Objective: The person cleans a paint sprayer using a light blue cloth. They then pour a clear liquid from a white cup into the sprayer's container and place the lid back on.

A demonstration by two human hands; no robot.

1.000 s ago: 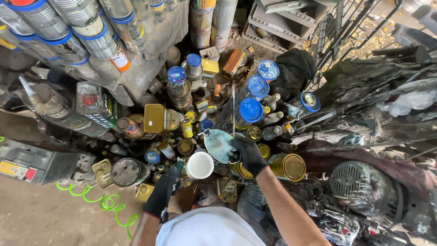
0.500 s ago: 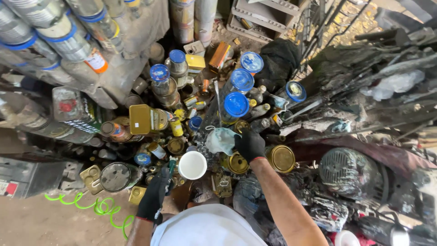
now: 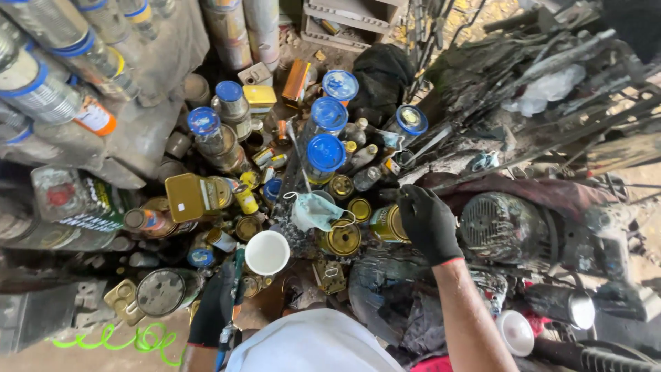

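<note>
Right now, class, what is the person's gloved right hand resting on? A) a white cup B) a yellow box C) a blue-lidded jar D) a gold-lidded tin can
D: the right hand rests on the gold-lidded tin can, away from the white cup.

Daylit dirt floor [image 3: 27, 355] crowded with stacked drums [image 3: 41, 83] and scrap metal [image 3: 551, 76].

Dirty ground [image 3: 41, 355] packed with clutter: blue-lidded jars [image 3: 326, 153], gold tins [image 3: 343, 239], yellow can [image 3: 187, 198], white cup [image 3: 267, 252], face mask [image 3: 313, 210], green coiled hose [image 3: 131, 339], electric motor [image 3: 502, 224].
</note>
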